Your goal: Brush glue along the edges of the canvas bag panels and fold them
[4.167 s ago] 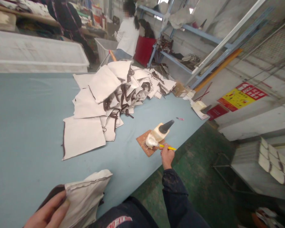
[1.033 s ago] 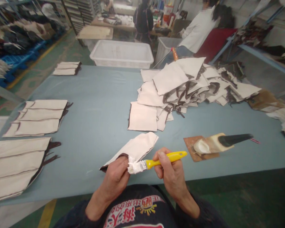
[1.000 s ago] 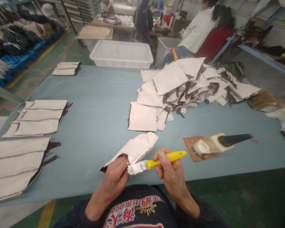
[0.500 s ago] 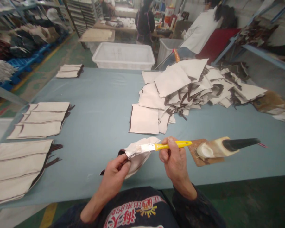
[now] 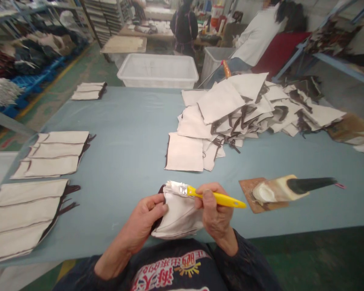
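My left hand pinches the dark-trimmed edge of a cream fabric piece, held just above the table's near side. In my right hand is a paintbrush with a yellow handle. White paste coats its bristles, which lie against the upper left edge of the fabric piece. To the right, a container of white paste lies on a brown board, with a dark handle at its far end.
A heap of cream fabric pieces covers the back right of the blue-green table. Overlapping rows of similar pieces lie along the left. Beyond the table are a white plastic tub and two people, one in a white top.
The fabric piece has turned and moved lower, showing more of its face. My right hand has shifted left and down, and the brush handle now slants down to the right.
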A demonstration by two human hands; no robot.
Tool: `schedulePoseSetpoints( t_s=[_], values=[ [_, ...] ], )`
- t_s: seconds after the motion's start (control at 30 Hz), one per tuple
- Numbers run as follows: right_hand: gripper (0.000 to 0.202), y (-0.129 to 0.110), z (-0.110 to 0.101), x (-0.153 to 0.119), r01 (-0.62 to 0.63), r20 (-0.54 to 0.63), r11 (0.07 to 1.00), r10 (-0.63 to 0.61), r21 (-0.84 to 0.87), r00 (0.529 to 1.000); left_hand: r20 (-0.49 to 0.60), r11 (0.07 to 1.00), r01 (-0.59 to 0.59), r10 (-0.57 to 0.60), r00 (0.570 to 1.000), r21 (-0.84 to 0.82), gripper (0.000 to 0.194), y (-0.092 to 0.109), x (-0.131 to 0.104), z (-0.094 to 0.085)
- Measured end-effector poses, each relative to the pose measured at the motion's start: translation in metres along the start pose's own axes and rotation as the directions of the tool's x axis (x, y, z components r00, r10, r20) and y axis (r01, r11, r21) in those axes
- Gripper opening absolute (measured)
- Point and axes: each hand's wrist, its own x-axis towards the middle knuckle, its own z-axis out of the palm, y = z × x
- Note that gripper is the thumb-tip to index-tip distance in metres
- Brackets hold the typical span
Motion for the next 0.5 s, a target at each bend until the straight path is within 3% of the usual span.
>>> schedulePoseSetpoints(
  t_s=[0.07,0.23,0.37,0.5],
  values=[
    [0.027,-0.0005,-0.0031,-0.0010,0.017,-0.045,0.999,-0.015,0.039,0.999,-0.002,1.000,-0.006,0.006,1.000,-0.006,0.040,0.0011,0.0012,0.0002],
    [0.021,0.0037,-0.0001,-0.0011,0.020,0.106,1.000,-0.020,0.006,0.994,0.005,1.000,-0.024,0.024,1.000,-0.004,0.036,0.0052,0.0042,0.0009],
    [0.023,0.0033,0.0024,0.0033,0.049,0.024,0.993,-0.052,0.106,0.998,-0.006,1.000,-0.016,0.016,1.000,0.000,0.036,0.0067,0.0065,-0.0013],
    [0.025,0.0056,-0.0021,-0.0004,0.035,0.056,0.994,-0.041,0.106,0.998,-0.003,1.000,-0.013,0.013,1.000,0.009,0.035,0.0039,0.0083,-0.0051]
  ],
)
